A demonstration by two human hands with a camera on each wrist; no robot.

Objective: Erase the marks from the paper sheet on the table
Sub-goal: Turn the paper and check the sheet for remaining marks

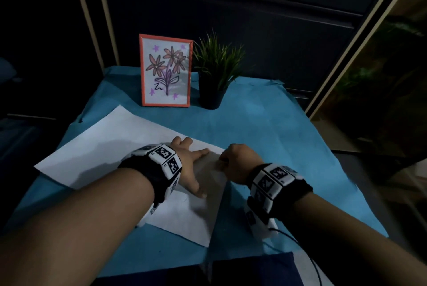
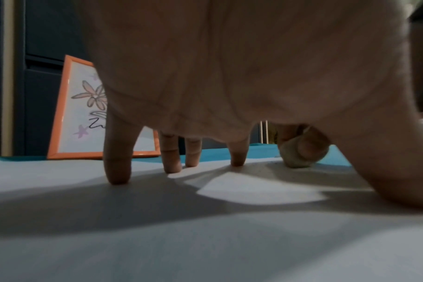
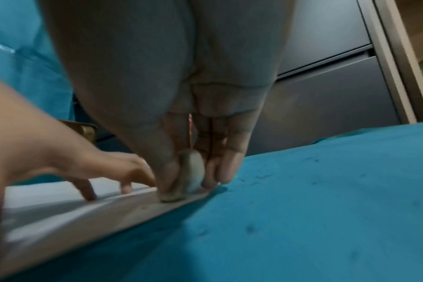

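Note:
A white paper sheet (image 1: pixel 97 154) lies askew on the blue table cover (image 1: pixel 265 128). My left hand (image 1: pixel 191 165) presses on it with spread, straight fingers (image 2: pixel 116 171), thumb toward me. My right hand (image 1: pixel 240 161) pinches a small grey-white eraser (image 3: pixel 190 179) between thumb and fingers, its bottom end pressed on the paper close to the right edge (image 3: pixel 133 215). The eraser (image 2: pixel 297 154) also shows past the left palm. No marks on the sheet can be made out in this dim light.
An orange-framed flower drawing (image 1: pixel 165 71) leans upright at the table's back, with a small potted plant (image 1: pixel 213 71) just right of it. Dark cabinet drawers (image 3: pixel 326 80) stand behind. A cable (image 1: pixel 307 255) runs from my right wrist device toward the near edge.

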